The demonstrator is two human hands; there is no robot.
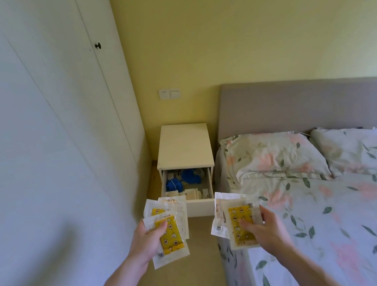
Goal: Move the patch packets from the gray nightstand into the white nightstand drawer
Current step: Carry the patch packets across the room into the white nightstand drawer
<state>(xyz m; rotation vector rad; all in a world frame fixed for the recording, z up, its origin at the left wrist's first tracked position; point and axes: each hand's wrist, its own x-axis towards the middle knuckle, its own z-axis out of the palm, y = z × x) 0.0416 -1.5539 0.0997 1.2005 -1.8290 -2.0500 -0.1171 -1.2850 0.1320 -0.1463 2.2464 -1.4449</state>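
My left hand (146, 239) grips a fan of patch packets (169, 229), white sachets with yellow printed centres. My right hand (262, 231) pinches a second bunch of patch packets (235, 219), thumb on the yellow face. Both bunches hover just in front of the white nightstand (184, 144), whose drawer (201, 208) is pulled out. Inside the drawer lie blue bundles, pale sachets and small white items. The gray nightstand is out of view.
A white wardrobe (38, 113) with a black knob fills the left side. A bed (332, 220) with floral sheets and two pillows stands right of the nightstand, under a gray headboard (296, 104). A narrow strip of beige floor runs between wardrobe and bed.
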